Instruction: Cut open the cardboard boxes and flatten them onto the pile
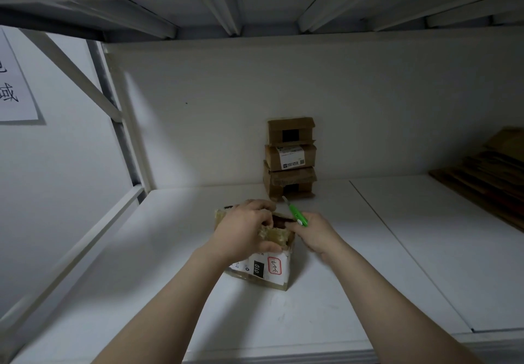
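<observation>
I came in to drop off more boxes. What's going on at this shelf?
A person is opening a labelled cardboard box on the white shelf. Their left hand grips its top flap; the right hand holds a green cutter beside the opening. Three more boxes stand stacked at the back wall; flattened cardboard lies piled at right.

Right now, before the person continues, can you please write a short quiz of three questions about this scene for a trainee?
1. What does the right hand hold? A) a slim green plastic cutter B) a roll of tape C) nothing
2. True or false: the left hand grips the top of the brown cardboard box with the white label.
3. Fill in: the stack of small brown cardboard boxes against the back wall counts ___ boxes.
Key: 1 A; 2 true; 3 three.
</observation>
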